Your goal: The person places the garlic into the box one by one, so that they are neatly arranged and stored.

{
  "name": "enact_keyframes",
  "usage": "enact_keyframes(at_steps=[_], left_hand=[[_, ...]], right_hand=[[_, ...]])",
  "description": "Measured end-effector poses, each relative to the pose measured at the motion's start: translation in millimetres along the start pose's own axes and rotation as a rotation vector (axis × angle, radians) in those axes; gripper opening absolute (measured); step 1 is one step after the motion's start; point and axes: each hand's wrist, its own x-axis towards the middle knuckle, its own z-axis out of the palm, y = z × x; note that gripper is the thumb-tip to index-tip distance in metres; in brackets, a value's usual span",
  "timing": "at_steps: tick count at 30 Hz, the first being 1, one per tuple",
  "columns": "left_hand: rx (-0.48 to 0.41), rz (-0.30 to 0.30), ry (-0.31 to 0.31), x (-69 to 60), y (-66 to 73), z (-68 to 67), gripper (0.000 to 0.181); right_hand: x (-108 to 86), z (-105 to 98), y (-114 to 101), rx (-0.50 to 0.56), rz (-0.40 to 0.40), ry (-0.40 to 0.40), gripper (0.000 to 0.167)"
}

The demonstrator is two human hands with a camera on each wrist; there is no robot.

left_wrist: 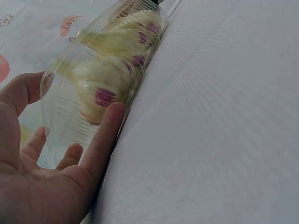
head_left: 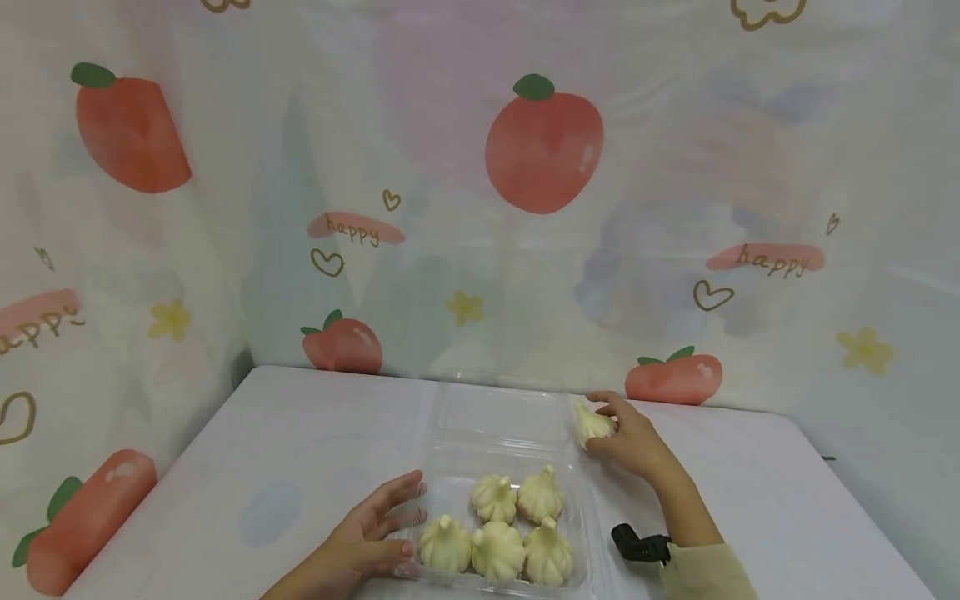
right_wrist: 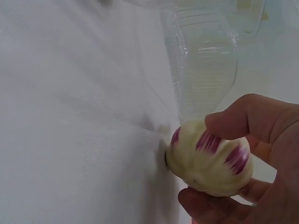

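Observation:
My right hand [head_left: 636, 442] grips a garlic bulb [head_left: 591, 427] between thumb and fingers, beside the right edge of the raised or laid-back lid [head_left: 504, 414]. In the right wrist view this pale bulb [right_wrist: 205, 161] shows purple streaks, and the thumb presses on top. My left hand [head_left: 367, 529] rests against the left side of a clear plastic clamshell box [head_left: 450, 492], its fingers spread along the wall. Inside the box stand several garlic bulbs [head_left: 498, 552], two behind and three in front, stems up. In the left wrist view purple-marked bulbs [left_wrist: 107, 88] show through the wall.
A white-covered table [head_left: 337, 433] lies under everything, with a patterned cloth wall [head_left: 450, 275] close behind it. A black strap mount [head_left: 637, 546] sits at my right wrist, just above the table to the right of the box.

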Motion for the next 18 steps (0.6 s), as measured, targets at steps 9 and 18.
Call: enact_keyframes(at_steps=[9, 18], left_hand=[[-0.003, -0.003, 0.001, -0.8, 1.5, -0.2, 0.077], [0.002, -0.002, -0.006, -0.4, 2.9, 1.0, 0.075]], right_hand=[[-4.7, -10, -9, -0.074, -0.012, 0.029, 0.056], [-14.7, -27, -29, 0.022, -0.011, 0.069, 0.058]])
